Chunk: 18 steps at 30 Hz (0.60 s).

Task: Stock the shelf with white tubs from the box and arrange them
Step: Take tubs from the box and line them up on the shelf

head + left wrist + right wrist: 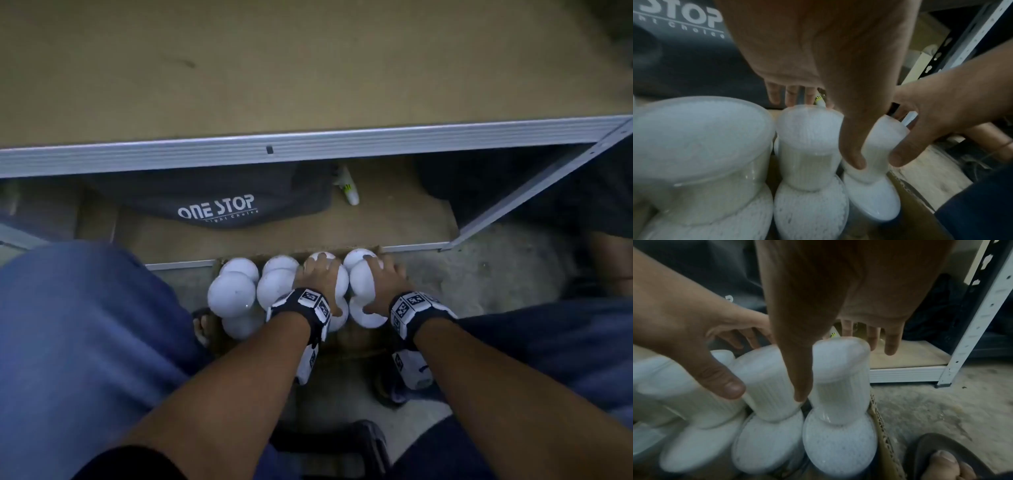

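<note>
Several white tubs stand stacked in two layers in an open cardboard box on the floor before the shelf. My left hand reaches down over an upper tub; its fingers hook over the far rim and the thumb lies down the near side. My right hand grips the neighbouring upper tub at the box's right end in the same way, thumb between the two tubs. More tubs fill the left of the box.
The low shelf board lies just beyond the box, with a dark "ONE STOP" bag and a small bottle on it. A higher shelf rail crosses above. A white upright stands right. My sandalled foot is beside the box.
</note>
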Tool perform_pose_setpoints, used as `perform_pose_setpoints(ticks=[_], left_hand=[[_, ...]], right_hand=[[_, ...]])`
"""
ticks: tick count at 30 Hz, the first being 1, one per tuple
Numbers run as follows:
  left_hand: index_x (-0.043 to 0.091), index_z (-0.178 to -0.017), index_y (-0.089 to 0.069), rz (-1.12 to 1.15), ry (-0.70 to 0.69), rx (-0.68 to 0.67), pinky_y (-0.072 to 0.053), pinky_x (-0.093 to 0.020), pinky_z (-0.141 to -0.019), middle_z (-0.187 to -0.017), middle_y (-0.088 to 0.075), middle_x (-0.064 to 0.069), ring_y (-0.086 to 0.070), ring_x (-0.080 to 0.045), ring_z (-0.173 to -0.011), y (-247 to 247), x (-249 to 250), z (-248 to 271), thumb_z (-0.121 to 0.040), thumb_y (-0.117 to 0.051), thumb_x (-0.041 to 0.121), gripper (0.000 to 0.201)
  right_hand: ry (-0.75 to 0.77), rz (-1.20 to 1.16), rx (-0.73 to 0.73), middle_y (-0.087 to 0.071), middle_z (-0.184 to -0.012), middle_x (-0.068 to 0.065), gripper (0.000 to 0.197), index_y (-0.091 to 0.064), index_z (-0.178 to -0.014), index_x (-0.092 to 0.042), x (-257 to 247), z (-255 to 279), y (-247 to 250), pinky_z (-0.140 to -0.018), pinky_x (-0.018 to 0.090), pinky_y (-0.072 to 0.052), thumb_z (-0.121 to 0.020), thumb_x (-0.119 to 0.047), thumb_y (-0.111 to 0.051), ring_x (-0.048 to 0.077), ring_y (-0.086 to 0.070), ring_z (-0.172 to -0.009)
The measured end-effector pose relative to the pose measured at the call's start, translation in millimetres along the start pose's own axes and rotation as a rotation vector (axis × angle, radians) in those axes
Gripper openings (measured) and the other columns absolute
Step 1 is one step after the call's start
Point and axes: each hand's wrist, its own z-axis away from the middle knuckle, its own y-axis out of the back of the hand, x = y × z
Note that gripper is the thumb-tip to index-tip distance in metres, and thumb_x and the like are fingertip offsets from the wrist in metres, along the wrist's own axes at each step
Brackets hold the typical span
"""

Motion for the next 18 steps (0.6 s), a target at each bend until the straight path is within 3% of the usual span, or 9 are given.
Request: perform_pose_setpoints(ticks=[5, 9, 13, 16, 18], left_hand=[[0.025, -0.141, -0.029, -0.011, 0.052, -0.004, -0.041, -0.039, -0.096, -0.142, -0.031, -0.006, -0.038, -0.030, -0.124, -6.0, -2.6, -11.6, -0.066, -0.078, 0.029, 0.090], [0.027, -0.142, -0.026, 0.052, 0.064, -0.046, -0.045, -0.039, -0.094, -0.143, -0.024, -0.005, -0.035, -0.033, -0.127, -8.8, -2.6, -14.3, -0.067, -0.078, 0.025, 0.091], [0.026, -0.139, -0.030, 0.110, 0.060, -0.043, -0.047, -0.039, -0.090, -0.142, -0.025, -0.003, -0.036, -0.031, -0.126, -2.9, -1.8, -13.8, -0.062, -0.082, 0.028, 0.093], [0.024, -0.137, -0.032, 0.154, 0.055, -0.036, -0.048, -0.040, -0.088, -0.138, -0.028, -0.005, -0.038, -0.032, -0.124, 10.8, -0.5, -9.2, -0.060, -0.082, 0.028, 0.093], [0.023, -0.137, -0.033, 0.197, 0.043, -0.015, -0.048, -0.042, -0.091, -0.135, -0.031, -0.006, -0.040, -0.032, -0.121, 24.1, 0.7, -4.5, -0.059, -0.082, 0.028, 0.092]], right_hand=[[-0.031, 0.047, 0.007, -0.004, -0.157, 0.004, 0.100, -0.013, -0.148, -0.030, -4.4, -10.3, -4.7, -0.104, 0.042, -0.038, -0.071, -0.032, -0.076, 0.034, -0.024, -0.137], [-0.045, 0.038, 0.034, -0.001, -0.158, 0.000, 0.095, -0.019, -0.145, -0.030, -3.3, -13.5, -6.6, -0.098, 0.040, -0.043, -0.069, -0.029, -0.076, 0.033, -0.026, -0.135], [-0.044, 0.068, 0.064, -0.017, -0.151, 0.001, 0.093, -0.024, -0.142, -0.028, -5.5, -15.6, -5.7, -0.096, 0.038, -0.043, -0.064, -0.035, -0.074, 0.032, -0.033, -0.130], [-0.035, 0.070, 0.100, -0.037, -0.138, -0.003, 0.084, -0.037, -0.128, -0.033, -0.6, -24.3, -6.0, -0.078, 0.034, -0.038, -0.050, -0.047, -0.065, 0.029, -0.040, -0.119], [-0.001, 0.074, 0.128, -0.042, -0.131, -0.005, 0.080, -0.041, -0.125, -0.030, -2.6, -15.5, 10.5, -0.085, 0.037, -0.040, -0.051, -0.045, -0.067, 0.027, -0.039, -0.119]])
